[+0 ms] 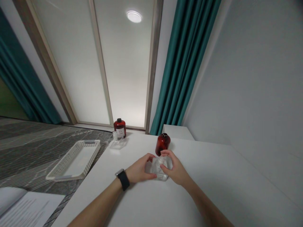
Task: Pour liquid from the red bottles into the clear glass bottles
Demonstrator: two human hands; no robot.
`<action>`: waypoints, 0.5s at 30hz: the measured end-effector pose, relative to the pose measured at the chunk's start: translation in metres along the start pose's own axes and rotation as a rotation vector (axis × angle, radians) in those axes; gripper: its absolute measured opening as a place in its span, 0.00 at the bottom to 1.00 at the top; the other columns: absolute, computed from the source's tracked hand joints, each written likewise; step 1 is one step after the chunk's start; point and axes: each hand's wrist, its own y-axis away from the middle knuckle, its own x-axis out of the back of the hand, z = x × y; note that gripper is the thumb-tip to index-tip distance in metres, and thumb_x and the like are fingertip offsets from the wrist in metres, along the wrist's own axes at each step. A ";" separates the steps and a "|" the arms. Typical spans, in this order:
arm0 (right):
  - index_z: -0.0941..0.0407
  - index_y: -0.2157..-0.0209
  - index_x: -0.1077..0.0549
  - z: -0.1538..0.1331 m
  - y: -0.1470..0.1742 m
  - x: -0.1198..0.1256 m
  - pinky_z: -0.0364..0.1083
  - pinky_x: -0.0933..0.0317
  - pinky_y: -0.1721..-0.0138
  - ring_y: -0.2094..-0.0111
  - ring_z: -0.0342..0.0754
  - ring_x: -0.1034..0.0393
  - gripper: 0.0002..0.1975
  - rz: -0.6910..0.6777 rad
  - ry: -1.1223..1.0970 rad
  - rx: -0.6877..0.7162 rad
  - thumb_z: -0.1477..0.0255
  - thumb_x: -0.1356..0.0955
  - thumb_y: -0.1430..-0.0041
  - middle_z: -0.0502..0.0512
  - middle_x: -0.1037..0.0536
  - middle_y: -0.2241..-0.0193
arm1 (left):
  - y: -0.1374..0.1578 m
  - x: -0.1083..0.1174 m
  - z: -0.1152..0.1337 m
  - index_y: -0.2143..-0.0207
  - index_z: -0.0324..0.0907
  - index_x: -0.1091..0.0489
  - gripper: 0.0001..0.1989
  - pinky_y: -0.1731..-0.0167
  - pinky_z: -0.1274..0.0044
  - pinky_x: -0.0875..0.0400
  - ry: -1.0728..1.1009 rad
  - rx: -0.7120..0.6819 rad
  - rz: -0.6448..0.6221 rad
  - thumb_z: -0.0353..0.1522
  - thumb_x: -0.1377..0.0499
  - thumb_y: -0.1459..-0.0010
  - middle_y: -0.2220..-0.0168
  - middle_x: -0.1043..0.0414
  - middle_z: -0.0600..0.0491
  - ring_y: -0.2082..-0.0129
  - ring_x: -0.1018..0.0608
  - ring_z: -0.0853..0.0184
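My left hand (141, 169), with a black watch at its wrist, is closed around the left side of a clear container (163, 176) on the white table (146, 206). My right hand (175, 168) reaches over the container's right side, thumb and fingers closed about a small whitish knob-like piece (161, 160) on top. Whether that piece is loose or fixed to the container I cannot tell. Just behind both hands, a dark red bottle (163, 143) stands with an uncapped neck.
A second red bottle (120, 126), black-capped and labelled, stands at the table's far left behind a clear tray (118, 143) bearing a whitish piece. Left of the table are a white perforated basket (88, 157) and an open book (35, 208). A white wall borders the right.
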 end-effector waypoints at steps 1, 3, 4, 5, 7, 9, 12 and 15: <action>0.53 0.49 0.35 0.004 0.002 -0.004 0.53 0.40 0.46 0.50 0.53 0.31 0.23 0.026 -0.032 0.001 0.76 0.32 0.48 0.55 0.27 0.54 | 0.000 0.000 0.000 0.49 0.40 0.37 0.28 0.51 0.67 0.32 -0.004 0.000 0.001 0.31 0.32 0.52 0.52 0.29 0.47 0.53 0.27 0.59; 0.53 0.49 0.35 0.010 0.005 -0.012 0.53 0.41 0.46 0.50 0.53 0.31 0.24 0.062 -0.079 0.014 0.75 0.32 0.48 0.56 0.26 0.54 | 0.000 0.000 -0.002 0.49 0.39 0.37 0.29 0.51 0.67 0.32 -0.011 0.001 0.001 0.31 0.31 0.52 0.52 0.29 0.47 0.53 0.27 0.59; 0.53 0.48 0.35 0.011 0.006 -0.015 0.53 0.41 0.46 0.51 0.53 0.31 0.24 0.081 -0.095 0.021 0.75 0.32 0.48 0.55 0.26 0.55 | 0.000 0.000 -0.002 0.48 0.39 0.38 0.30 0.51 0.67 0.32 -0.015 0.000 0.000 0.31 0.31 0.53 0.52 0.30 0.47 0.53 0.27 0.59; 0.52 0.48 0.36 0.013 0.008 -0.017 0.52 0.41 0.46 0.51 0.52 0.31 0.24 0.101 -0.109 0.025 0.74 0.32 0.48 0.55 0.26 0.55 | 0.000 0.000 -0.003 0.48 0.40 0.38 0.30 0.51 0.67 0.32 -0.020 -0.004 -0.002 0.31 0.31 0.53 0.51 0.30 0.47 0.53 0.27 0.59; 0.52 0.48 0.35 0.013 0.009 -0.022 0.52 0.40 0.46 0.52 0.52 0.30 0.25 0.148 -0.130 0.016 0.74 0.32 0.49 0.55 0.26 0.57 | 0.000 0.000 -0.004 0.48 0.40 0.38 0.30 0.50 0.67 0.33 -0.028 -0.014 -0.007 0.30 0.31 0.52 0.51 0.29 0.48 0.53 0.27 0.60; 0.52 0.48 0.35 0.013 0.010 -0.026 0.52 0.40 0.47 0.52 0.53 0.30 0.25 0.185 -0.140 -0.013 0.73 0.31 0.49 0.55 0.26 0.57 | -0.001 0.000 -0.005 0.48 0.41 0.38 0.29 0.50 0.67 0.33 -0.030 -0.021 -0.008 0.31 0.32 0.52 0.52 0.29 0.48 0.53 0.27 0.60; 0.52 0.47 0.36 0.013 0.011 -0.030 0.53 0.39 0.47 0.51 0.53 0.30 0.26 0.218 -0.139 -0.042 0.72 0.31 0.49 0.57 0.26 0.55 | -0.001 0.000 -0.005 0.48 0.40 0.38 0.29 0.50 0.67 0.33 -0.025 -0.025 -0.008 0.31 0.32 0.52 0.52 0.29 0.48 0.53 0.27 0.60; 0.52 0.46 0.36 0.012 0.012 -0.031 0.53 0.40 0.47 0.52 0.53 0.30 0.26 0.233 -0.126 -0.025 0.73 0.32 0.48 0.56 0.26 0.55 | -0.001 0.000 -0.006 0.48 0.41 0.38 0.29 0.50 0.67 0.33 -0.026 -0.028 -0.015 0.30 0.32 0.52 0.51 0.29 0.48 0.53 0.27 0.60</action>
